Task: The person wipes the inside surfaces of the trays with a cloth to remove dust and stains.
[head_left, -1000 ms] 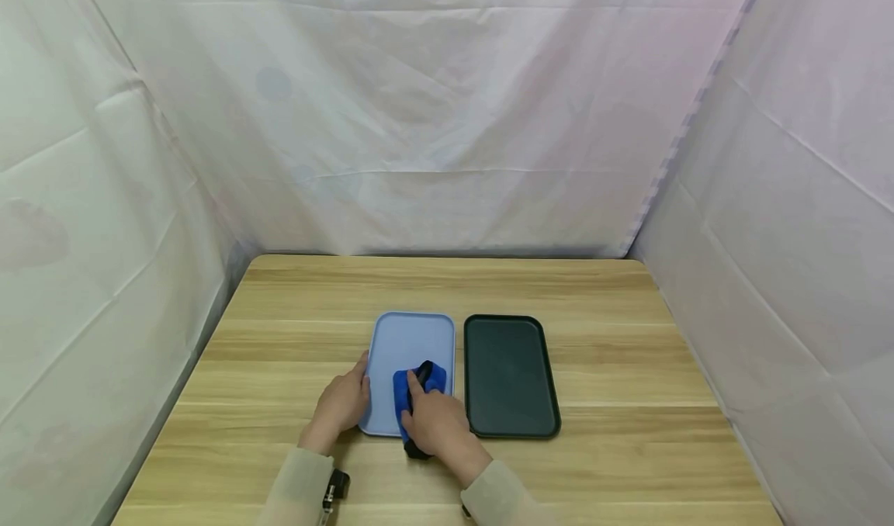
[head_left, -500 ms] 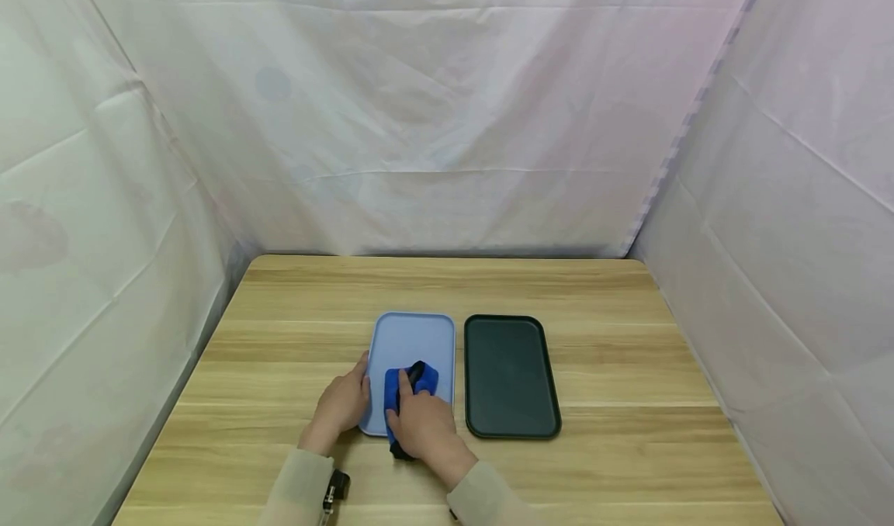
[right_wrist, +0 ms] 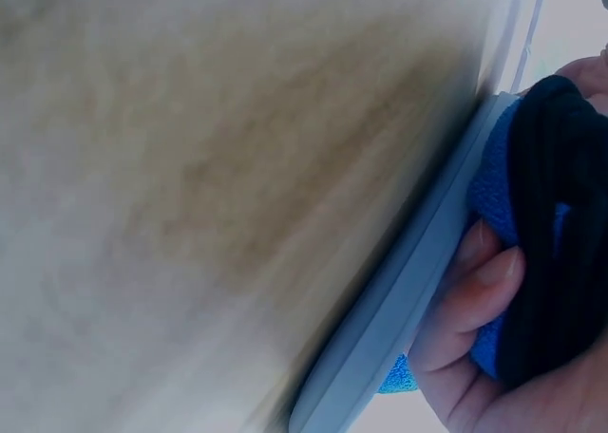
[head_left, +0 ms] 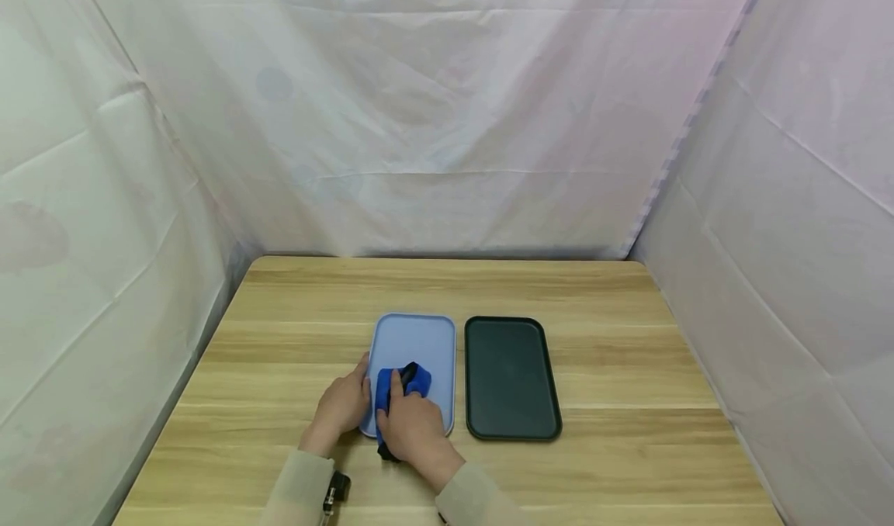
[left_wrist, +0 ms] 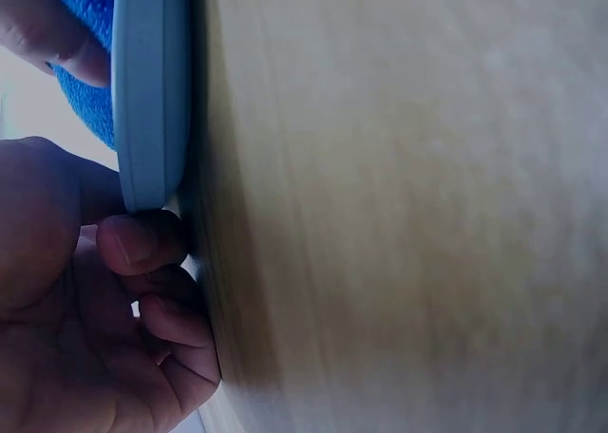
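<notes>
A light blue tray (head_left: 410, 338) lies on the wooden table. My left hand (head_left: 344, 402) holds its left edge; in the left wrist view, curled fingers (left_wrist: 142, 243) sit right at the rim. A fuzzy blue cloth with black trim (head_left: 422, 380) is bunched over the near part of the tray. My right hand (head_left: 414, 425) grips this cloth, index finger stretched forward along the black part. In the right wrist view the fingers curl in against the cloth (right_wrist: 494, 177), close over the tray's rim (right_wrist: 399, 281). Part of the cloth is hidden under the hand.
A dark green tray (head_left: 513, 378) lies flat just right of the blue one, with a narrow gap between them. The wooden table (head_left: 628, 340) runs out to both sides. White sheets (head_left: 447, 122) hang behind it and at the left and right.
My right hand has slid the cloth leftward across the near part of the blue tray. My left hand and both trays stay in place.
</notes>
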A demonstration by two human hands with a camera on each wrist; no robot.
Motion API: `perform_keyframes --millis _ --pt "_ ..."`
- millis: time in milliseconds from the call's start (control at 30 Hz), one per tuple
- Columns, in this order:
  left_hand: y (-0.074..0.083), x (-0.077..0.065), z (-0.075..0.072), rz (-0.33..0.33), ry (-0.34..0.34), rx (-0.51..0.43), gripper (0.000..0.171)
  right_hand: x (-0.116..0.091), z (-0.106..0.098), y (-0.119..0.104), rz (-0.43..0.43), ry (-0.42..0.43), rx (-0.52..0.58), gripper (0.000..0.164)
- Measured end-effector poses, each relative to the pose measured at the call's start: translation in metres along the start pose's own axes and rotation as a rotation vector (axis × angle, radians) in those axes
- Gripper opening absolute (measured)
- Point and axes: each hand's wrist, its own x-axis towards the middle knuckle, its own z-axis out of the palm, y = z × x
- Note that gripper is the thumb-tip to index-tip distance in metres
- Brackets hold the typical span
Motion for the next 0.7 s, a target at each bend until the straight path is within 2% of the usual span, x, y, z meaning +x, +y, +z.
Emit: perform_keyframes --millis 467,700 --pt "-0.004 -0.002 0.003 0.001 0.004 -0.034 0.055 0.004 0.008 -0.013 0.007 -0.002 -0.053 0.074" --pt "-0.004 -0.002 0.003 0.024 0.013 -0.016 0.055 0.005 0.01 -0.015 0.016 0.042 -0.067 0.071"
